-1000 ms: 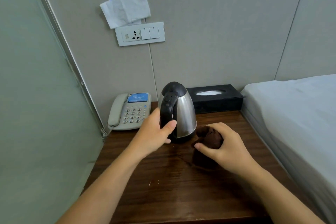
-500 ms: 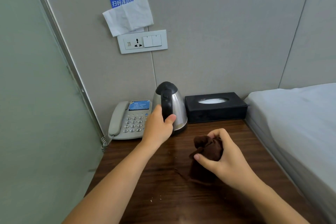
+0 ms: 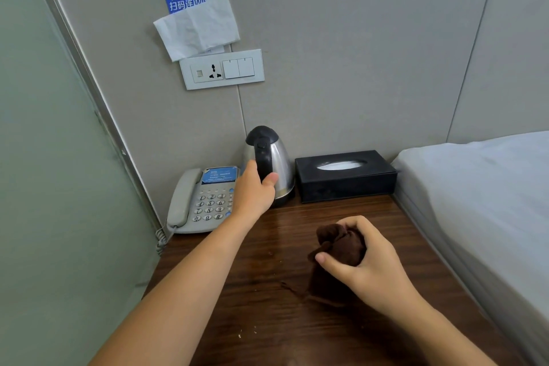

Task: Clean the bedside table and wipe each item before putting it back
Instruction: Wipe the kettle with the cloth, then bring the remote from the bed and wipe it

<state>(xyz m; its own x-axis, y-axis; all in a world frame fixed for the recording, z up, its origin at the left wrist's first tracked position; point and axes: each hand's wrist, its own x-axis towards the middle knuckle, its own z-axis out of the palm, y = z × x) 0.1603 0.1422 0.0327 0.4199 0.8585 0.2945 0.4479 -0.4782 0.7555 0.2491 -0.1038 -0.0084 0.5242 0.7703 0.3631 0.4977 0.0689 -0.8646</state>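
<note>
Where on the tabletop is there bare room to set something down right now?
Free: bedside table wood in front of the left hand, between both forearms, and right of the cloth toward the bed. Crowded: back row of phone, kettle, tissue box.

There is a single view, from a camera on the person's head. It looks forward and down, close over the desk (image 3: 267, 291) and toward the padded wall (image 3: 341, 38) at 12 o'clock. Both forearms reach in from the bottom edge, and the bed (image 3: 481, 187) lies at 3 o'clock.
</note>
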